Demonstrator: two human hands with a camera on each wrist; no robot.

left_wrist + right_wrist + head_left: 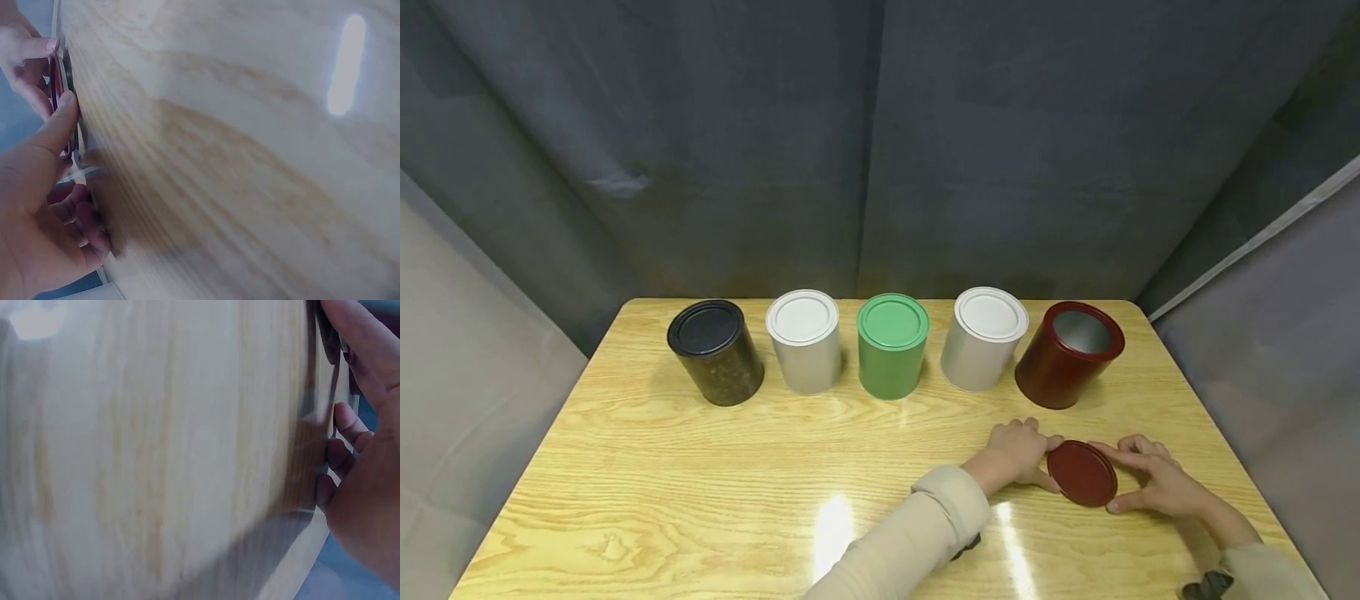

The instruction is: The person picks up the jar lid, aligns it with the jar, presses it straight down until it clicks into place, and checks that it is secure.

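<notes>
A round dark red lid (1082,474) is held between both hands, low over the front right part of the table. My left hand (1017,452) pinches its left edge with thumb and forefinger; in the left wrist view that hand (44,200) has its other fingers curled near the wood. The right hand (1157,479) grips the lid's right edge between thumb and forefinger. Seen from the right wrist, the hand (369,444) has its remaining fingers bent close to the tabletop. Behind the lid stands a dark red can (1060,367) with an uncovered round opening.
To the left of the red can, a row holds a white can (976,354), a green can (891,362), another white can (808,362) and a black can (724,367), all lidded. Grey curtains (880,150) enclose the wooden table (700,492) at the back and sides.
</notes>
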